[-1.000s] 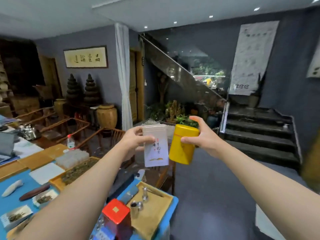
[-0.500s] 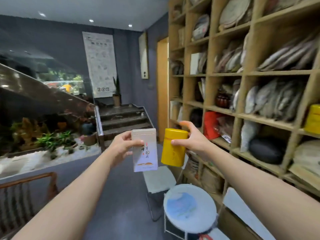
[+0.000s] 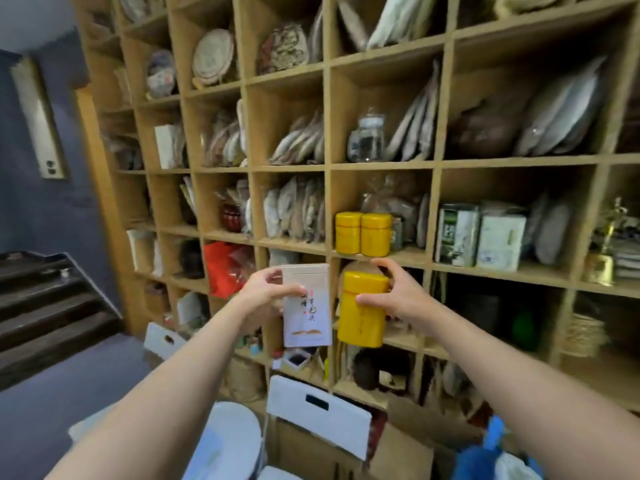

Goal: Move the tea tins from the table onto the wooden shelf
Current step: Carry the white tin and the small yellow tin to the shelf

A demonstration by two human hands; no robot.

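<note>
Before the wooden shelf, hands hold two tins beneath two shelved yellow tins.

A dark blue-grey wall stands left, dark steps climbing beside it, above a grey floor; white folding chairs stand below
</note>
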